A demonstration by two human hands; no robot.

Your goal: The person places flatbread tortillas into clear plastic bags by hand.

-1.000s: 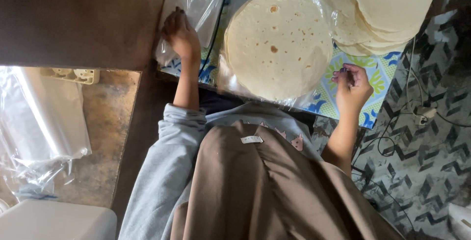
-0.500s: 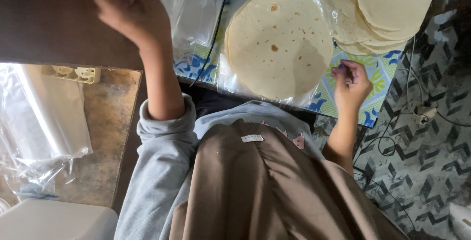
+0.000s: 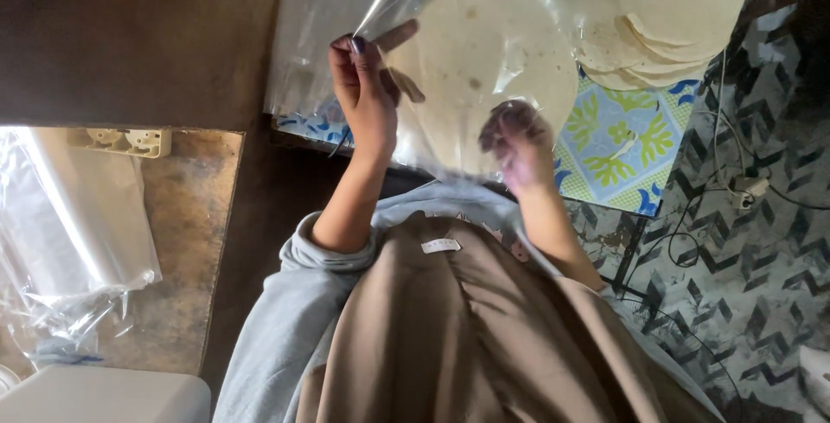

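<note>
Presently both hands grasp a clear plastic bag [image 3: 380, 51] over the patterned surface [image 3: 622, 142]. Left hand [image 3: 367, 94] pinches the bag's edge in clenched fingers; right hand [image 3: 519, 142], inside the plastic, grips the flatbread [image 3: 484, 68]. A flatbread stack [image 3: 670, 16] lies just beside it.

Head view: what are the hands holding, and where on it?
Both hold a clear plastic bag over a flatbread. The left hand pinches its near edge; the right hand grips its lower edge, seen blurred through the plastic.
</note>
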